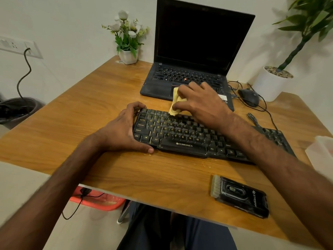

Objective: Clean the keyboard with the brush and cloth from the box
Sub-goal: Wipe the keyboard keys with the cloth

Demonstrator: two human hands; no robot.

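Observation:
A black keyboard lies across the middle of the wooden table. My left hand grips its left end, fingers curled over the far corner and thumb along the front edge. My right hand holds a bunched yellow cloth and presses it on the keyboard's top key rows. The black brush, pale bristles to the left, lies on the table near the front edge at the right, apart from both hands.
An open black laptop stands behind the keyboard. A wired mouse and its cable lie to its right, next to a white plant pot. A small flower pot sits at the back. A translucent box shows at the right edge.

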